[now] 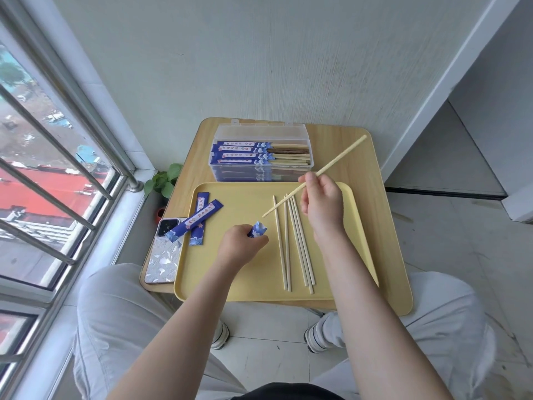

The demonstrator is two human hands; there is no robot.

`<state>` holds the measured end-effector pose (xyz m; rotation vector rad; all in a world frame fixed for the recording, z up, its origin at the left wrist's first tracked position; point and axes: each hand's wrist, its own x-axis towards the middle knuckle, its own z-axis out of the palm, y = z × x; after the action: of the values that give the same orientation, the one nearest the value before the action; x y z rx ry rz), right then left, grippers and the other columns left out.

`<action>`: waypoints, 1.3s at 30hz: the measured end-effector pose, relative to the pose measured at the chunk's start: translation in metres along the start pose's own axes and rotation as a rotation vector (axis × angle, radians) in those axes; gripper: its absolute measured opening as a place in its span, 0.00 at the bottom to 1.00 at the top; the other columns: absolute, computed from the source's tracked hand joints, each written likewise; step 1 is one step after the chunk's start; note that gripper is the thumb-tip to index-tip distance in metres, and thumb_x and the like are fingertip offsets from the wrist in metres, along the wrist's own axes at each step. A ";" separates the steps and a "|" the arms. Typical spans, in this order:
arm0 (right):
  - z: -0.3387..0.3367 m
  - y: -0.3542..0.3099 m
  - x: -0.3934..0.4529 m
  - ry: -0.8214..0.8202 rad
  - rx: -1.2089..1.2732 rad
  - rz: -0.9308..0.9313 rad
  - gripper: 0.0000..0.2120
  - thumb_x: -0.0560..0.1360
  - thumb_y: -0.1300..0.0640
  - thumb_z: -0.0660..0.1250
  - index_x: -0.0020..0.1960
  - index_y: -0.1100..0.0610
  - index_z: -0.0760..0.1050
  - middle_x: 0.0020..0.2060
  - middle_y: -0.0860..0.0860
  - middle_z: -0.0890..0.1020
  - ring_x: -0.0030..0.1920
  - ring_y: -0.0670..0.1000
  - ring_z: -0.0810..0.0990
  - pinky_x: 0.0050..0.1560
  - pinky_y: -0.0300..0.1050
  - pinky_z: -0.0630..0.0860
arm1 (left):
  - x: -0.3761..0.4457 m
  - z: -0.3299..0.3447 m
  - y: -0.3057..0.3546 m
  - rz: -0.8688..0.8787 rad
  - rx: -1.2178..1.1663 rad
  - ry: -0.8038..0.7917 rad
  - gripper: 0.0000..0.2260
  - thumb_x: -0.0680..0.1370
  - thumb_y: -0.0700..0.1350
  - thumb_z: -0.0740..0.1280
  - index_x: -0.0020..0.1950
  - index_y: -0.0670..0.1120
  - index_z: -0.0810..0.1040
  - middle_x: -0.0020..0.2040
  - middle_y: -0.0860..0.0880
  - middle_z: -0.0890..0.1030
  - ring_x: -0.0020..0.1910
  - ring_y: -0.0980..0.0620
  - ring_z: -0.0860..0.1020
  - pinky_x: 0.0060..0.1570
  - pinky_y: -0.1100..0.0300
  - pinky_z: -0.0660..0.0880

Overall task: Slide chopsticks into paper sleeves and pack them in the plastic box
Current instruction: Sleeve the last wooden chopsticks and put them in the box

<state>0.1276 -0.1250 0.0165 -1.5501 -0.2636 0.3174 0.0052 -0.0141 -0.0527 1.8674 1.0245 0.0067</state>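
Observation:
My right hand point(321, 203) pinches a pale wooden chopstick point(340, 158) above the yellow tray point(227, 278), its lower tip pointing down-left toward my left hand. My left hand point(240, 245) grips a blue patterned paper sleeve point(257, 228), whose open end sticks out above my fingers. Several bare chopsticks point(294, 243) lie side by side on the tray under my right hand. Two more blue sleeves point(199, 219) lie crossed at the tray's left edge. The clear plastic box point(261, 153) stands open behind the tray, holding several sleeved chopsticks.
A phone point(164, 252) in a patterned case lies on the small wooden table point(375, 180), left of the tray. A potted plant point(164, 180) sits by the window bars on the left. The wall is close behind the table. My knees are below the tray.

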 end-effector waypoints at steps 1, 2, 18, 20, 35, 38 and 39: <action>0.000 0.000 0.000 0.024 0.000 0.003 0.12 0.84 0.57 0.59 0.43 0.57 0.76 0.28 0.51 0.69 0.26 0.46 0.65 0.26 0.33 0.65 | -0.001 0.000 0.000 0.009 0.025 0.003 0.11 0.73 0.46 0.68 0.35 0.45 0.69 0.30 0.49 0.66 0.32 0.49 0.64 0.34 0.57 0.62; 0.000 0.001 0.001 0.037 -0.006 0.008 0.13 0.84 0.57 0.59 0.43 0.56 0.75 0.28 0.51 0.69 0.26 0.46 0.65 0.26 0.33 0.65 | -0.002 0.000 -0.001 0.021 0.039 0.003 0.11 0.73 0.46 0.68 0.35 0.45 0.69 0.30 0.50 0.65 0.31 0.50 0.63 0.34 0.58 0.61; -0.002 0.027 0.001 -0.457 -0.373 0.347 0.16 0.78 0.42 0.68 0.50 0.56 0.78 0.28 0.47 0.69 0.27 0.48 0.66 0.26 0.40 0.64 | -0.004 0.002 0.013 0.052 -0.333 -0.076 0.10 0.76 0.45 0.72 0.41 0.42 0.74 0.30 0.46 0.74 0.25 0.51 0.70 0.31 0.58 0.75; -0.003 0.033 0.003 -0.332 -0.519 0.288 0.13 0.78 0.47 0.66 0.42 0.56 0.72 0.30 0.49 0.71 0.28 0.50 0.68 0.30 0.41 0.65 | -0.004 0.001 0.008 0.001 -0.471 -0.074 0.11 0.78 0.48 0.71 0.45 0.42 0.75 0.32 0.45 0.74 0.26 0.50 0.71 0.32 0.56 0.77; 0.024 0.055 -0.015 -0.350 -1.277 0.243 0.05 0.78 0.58 0.66 0.52 0.58 0.76 0.51 0.54 0.81 0.50 0.57 0.81 0.41 0.43 0.73 | -0.005 0.005 -0.001 -0.168 -0.609 -0.064 0.15 0.82 0.54 0.62 0.47 0.43 0.76 0.31 0.46 0.77 0.26 0.49 0.73 0.30 0.59 0.74; 0.018 0.051 -0.010 -0.300 -1.109 0.244 0.12 0.74 0.54 0.68 0.37 0.57 0.68 0.33 0.51 0.74 0.33 0.54 0.74 0.30 0.41 0.67 | -0.005 0.004 -0.002 -0.146 -0.623 -0.072 0.15 0.81 0.55 0.65 0.48 0.43 0.77 0.31 0.47 0.77 0.26 0.50 0.73 0.32 0.58 0.75; 0.015 0.048 -0.009 -0.297 -1.018 0.254 0.13 0.72 0.54 0.68 0.35 0.57 0.67 0.29 0.51 0.73 0.29 0.53 0.72 0.28 0.40 0.66 | -0.004 0.003 -0.001 -0.135 -0.629 -0.076 0.15 0.80 0.55 0.67 0.49 0.42 0.78 0.31 0.48 0.76 0.26 0.50 0.73 0.33 0.57 0.75</action>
<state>0.1124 -0.1147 -0.0313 -2.5512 -0.5086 0.6802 0.0029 -0.0189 -0.0538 1.2185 0.9556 0.1595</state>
